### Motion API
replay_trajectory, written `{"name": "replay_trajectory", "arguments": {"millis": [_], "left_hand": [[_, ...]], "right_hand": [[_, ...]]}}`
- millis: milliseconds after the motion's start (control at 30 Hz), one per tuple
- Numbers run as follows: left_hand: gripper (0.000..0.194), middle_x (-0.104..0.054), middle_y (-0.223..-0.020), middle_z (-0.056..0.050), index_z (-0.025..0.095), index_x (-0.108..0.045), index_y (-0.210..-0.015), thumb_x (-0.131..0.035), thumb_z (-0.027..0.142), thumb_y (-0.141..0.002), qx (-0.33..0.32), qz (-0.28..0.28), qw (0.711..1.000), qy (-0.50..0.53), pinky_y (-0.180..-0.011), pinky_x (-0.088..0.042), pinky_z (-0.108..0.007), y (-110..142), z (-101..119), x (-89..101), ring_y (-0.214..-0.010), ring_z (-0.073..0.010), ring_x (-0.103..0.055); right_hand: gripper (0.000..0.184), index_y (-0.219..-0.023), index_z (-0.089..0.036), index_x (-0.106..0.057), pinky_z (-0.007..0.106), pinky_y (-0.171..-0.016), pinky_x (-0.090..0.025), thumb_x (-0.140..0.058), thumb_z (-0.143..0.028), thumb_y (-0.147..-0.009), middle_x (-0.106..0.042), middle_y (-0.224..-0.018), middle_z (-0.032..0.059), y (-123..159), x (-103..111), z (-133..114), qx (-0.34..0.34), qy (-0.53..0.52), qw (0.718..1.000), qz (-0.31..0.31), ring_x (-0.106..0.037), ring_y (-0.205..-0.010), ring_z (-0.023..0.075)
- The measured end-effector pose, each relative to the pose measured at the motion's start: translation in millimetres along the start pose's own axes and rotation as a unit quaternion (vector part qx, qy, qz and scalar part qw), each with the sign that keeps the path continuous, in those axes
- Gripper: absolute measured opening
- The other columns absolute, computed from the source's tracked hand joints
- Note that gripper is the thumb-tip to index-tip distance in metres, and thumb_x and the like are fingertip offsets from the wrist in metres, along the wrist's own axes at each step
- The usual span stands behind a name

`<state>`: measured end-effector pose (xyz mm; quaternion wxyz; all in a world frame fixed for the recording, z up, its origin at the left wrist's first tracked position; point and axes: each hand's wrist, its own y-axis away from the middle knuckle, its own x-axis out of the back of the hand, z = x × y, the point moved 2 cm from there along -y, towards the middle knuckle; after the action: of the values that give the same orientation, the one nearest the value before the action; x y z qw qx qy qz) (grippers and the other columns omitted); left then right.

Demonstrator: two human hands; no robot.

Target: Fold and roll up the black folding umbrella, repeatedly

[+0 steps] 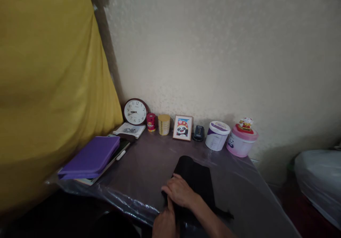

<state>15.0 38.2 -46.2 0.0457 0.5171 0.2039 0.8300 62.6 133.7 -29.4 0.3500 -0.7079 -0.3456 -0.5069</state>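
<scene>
Both hands meet at the left edge of a soft, flat black fabric piece (195, 176), which lies on the plastic-covered brown surface (144, 174). Its long axis runs away from me, and most of it stretches beyond and to the right of my fingers. My right hand (181, 192), loosely curled, rests over that edge, nearer the bulk; my left hand (164, 223) is closer to me, one finger extended. I can't tell whether either grips the fabric.
</scene>
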Motion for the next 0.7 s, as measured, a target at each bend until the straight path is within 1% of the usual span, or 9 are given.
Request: {"name": "replay_trajectory", "arguments": {"millis": [33,100,167,233,267,333,400,500,700], "left_hand": [[0.06,-0.06,-0.113,-0.017,0.004,-0.028,-0.134,-0.041,0.01,-0.076,-0.006,0.0,1.0,0.005,-0.084,-0.043,-0.03,0.2,-0.4,-0.2,-0.103,-0.0229,-0.058],[0.056,-0.062,-0.11,-0.016,0.006,-0.031,-0.133,-0.04,0.014,-0.079,-0.007,0.003,1.0,0.006,-0.083,-0.043,-0.029,0.6,-1.2,-0.4,-0.101,-0.0224,-0.059],[0.063,-0.061,-0.109,-0.018,0.003,-0.02,-0.137,-0.041,0.016,-0.079,0.001,0.008,1.0,-0.003,-0.083,-0.043,-0.032,1.3,-2.0,-0.7,-0.1,-0.0239,-0.059],[0.069,-0.06,-0.109,-0.02,-0.001,-0.01,-0.138,-0.042,0.018,-0.079,0.002,0.014,1.0,-0.009,-0.083,-0.042,-0.033,1.8,-2.7,-1.5,-0.1,-0.0249,-0.058],[0.07,-0.061,-0.109,-0.02,-0.002,-0.008,-0.138,-0.041,0.019,-0.08,0.0,0.017,1.0,-0.008,-0.083,-0.042,-0.032,1.9,-3.1,-2.2,-0.099,-0.0245,-0.058],[0.068,-0.062,-0.107,-0.019,-0.002,-0.008,-0.138,-0.039,0.02,-0.081,-0.006,0.024,1.0,-0.003,-0.082,-0.042,-0.03,1.8,-3.9,-3.8,-0.097,-0.023,-0.059],[0.068,-0.062,-0.106,-0.018,-0.002,-0.008,-0.138,-0.039,0.021,-0.081,-0.008,0.028,1.0,-0.004,-0.081,-0.042,-0.03,1.1,-4.7,-5.5,-0.096,-0.0224,-0.059],[0.068,-0.062,-0.105,-0.018,-0.002,-0.007,-0.138,-0.037,0.022,-0.081,-0.012,0.026,1.0,-0.008,-0.081,-0.041,-0.03,0.0,-5.2,-7.6,-0.096,-0.0227,-0.059],[0.069,-0.063,-0.103,-0.018,-0.001,-0.005,-0.138,-0.037,0.023,-0.082,-0.01,0.024,1.0,-0.007,-0.078,-0.042,-0.03,-0.8,-5.7,-9.1,-0.093,-0.0227,-0.06]], "right_hand": [[0.038,-0.079,-0.021,-0.066,0.03,-0.089,-0.04,-0.033,-0.033,-0.092,-0.069,-0.077,0.0009,6.0,2.9,-9.3,0.034,-0.054,0.998,-0.015,-0.062,-0.079,0.0132],[0.032,-0.092,-0.024,-0.064,0.023,-0.083,-0.043,-0.033,-0.033,-0.092,-0.068,-0.09,-0.0011,18.7,14.9,-12.3,0.03,-0.154,0.987,0.036,-0.06,-0.086,0.0107],[0.029,-0.103,-0.023,-0.06,0.024,-0.086,-0.043,-0.037,-0.034,-0.09,-0.065,-0.103,0.0021,35.6,28.3,5.9,-0.056,-0.188,0.968,0.157,-0.057,-0.097,0.0127],[0.032,-0.103,-0.019,-0.059,0.033,-0.091,-0.041,-0.038,-0.036,-0.087,-0.063,-0.107,0.0084,59.6,36.2,36.2,-0.178,-0.144,0.935,0.27,-0.056,-0.101,0.0184],[0.034,-0.103,-0.017,-0.059,0.037,-0.092,-0.041,-0.038,-0.037,-0.086,-0.062,-0.107,0.0111,73.6,37.0,52.0,-0.235,-0.112,0.915,0.307,-0.056,-0.101,0.0212],[0.038,-0.102,-0.015,-0.059,0.043,-0.088,-0.042,-0.041,-0.041,-0.082,-0.063,-0.104,0.0144,102.0,33.4,78.6,-0.329,-0.059,0.875,0.351,-0.057,-0.099,0.026],[0.038,-0.099,-0.015,-0.059,0.041,-0.081,-0.046,-0.042,-0.043,-0.079,-0.064,-0.096,0.0137,125.1,24.6,94.3,-0.387,-0.06,0.852,0.348,-0.06,-0.091,0.0261],[0.034,-0.092,-0.019,-0.06,0.036,-0.073,-0.049,-0.045,-0.046,-0.077,-0.067,-0.085,0.0101,142.0,10.5,97.4,-0.411,-0.116,0.847,0.316,-0.064,-0.08,0.0239],[0.034,-0.092,-0.021,-0.06,0.034,-0.064,-0.051,-0.049,-0.048,-0.073,-0.067,-0.073,0.0057,136.1,0.2,82.2,-0.405,-0.176,0.843,0.306,-0.065,-0.071,0.0238]]}}
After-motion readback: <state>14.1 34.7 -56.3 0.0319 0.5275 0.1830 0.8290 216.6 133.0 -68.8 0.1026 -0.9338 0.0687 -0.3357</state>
